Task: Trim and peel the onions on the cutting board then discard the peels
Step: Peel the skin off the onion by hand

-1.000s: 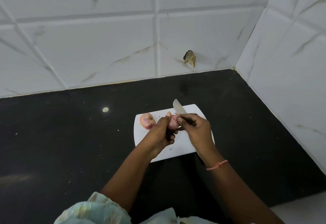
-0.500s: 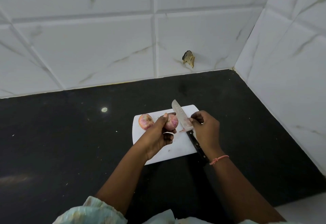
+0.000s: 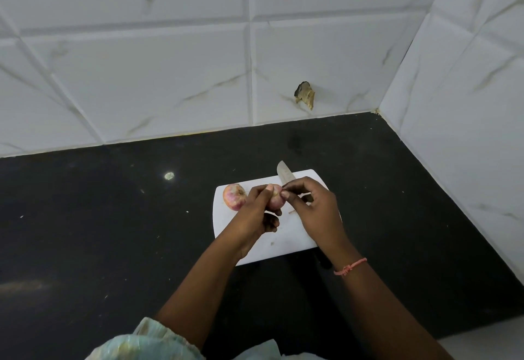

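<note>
- Head view: a small pink onion (image 3: 275, 200) is held up over the white cutting board (image 3: 286, 239) by the left hand (image 3: 256, 212), whose grip is curled round it; much of the bulb is covered by the fingers.
- The right hand (image 3: 317, 212) is brought against the top of that onion, thumb and forefinger pinched at its tip. Whether skin or only the stem end is caught there cannot be made out.
- A knife (image 3: 283, 173) is seen too, its blade poking out beyond the right hand's knuckles toward the wall; the handle is hidden under the hand, though the fingers appear wrapped round it.
- A second onion (image 3: 234, 196), skin still on, is lying on the board's far left corner, just beside the left hand.
- Small scraps can be spotted on the board near its middle, too tiny to identify.
- The board is set on a black table (image 3: 99, 232), its near right corner covered by the right forearm.
- A pink thread bracelet (image 3: 350, 267) is worn on the right wrist.
</note>
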The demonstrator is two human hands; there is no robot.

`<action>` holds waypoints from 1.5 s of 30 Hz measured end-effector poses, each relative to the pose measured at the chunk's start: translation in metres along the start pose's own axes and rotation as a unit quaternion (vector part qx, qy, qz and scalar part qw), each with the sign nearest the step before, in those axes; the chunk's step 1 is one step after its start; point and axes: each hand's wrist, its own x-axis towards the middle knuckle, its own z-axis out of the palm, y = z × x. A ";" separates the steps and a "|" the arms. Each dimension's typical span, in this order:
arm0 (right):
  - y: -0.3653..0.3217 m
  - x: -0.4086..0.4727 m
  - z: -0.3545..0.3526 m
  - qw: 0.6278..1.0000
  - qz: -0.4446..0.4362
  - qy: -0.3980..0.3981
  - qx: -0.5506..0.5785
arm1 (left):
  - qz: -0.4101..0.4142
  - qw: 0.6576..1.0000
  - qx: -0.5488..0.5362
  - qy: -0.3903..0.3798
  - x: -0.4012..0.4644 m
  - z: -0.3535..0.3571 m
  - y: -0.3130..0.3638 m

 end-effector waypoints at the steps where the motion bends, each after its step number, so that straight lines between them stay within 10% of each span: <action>1: 0.000 0.000 -0.001 1.000 0.004 -0.003 -0.003 | 0.000 1.000 0.011 0.002 0.000 -0.001 0.000; 20: 0.009 -0.002 -0.010 0.990 0.091 0.106 -0.029 | -0.095 0.982 -0.158 -0.031 -0.006 -0.003 0.010; 27: -0.001 -0.002 0.003 0.994 0.035 -0.064 0.087 | -0.109 0.975 -0.191 -0.019 -0.005 0.001 0.010; 38: -0.003 0.002 0.011 0.994 0.068 -0.011 0.087 | -0.022 0.998 -0.040 -0.031 -0.009 0.003 0.010; 45: -0.016 0.008 0.002 0.995 0.060 0.013 0.075 | -0.084 0.986 -0.135 -0.051 -0.014 0.016 0.019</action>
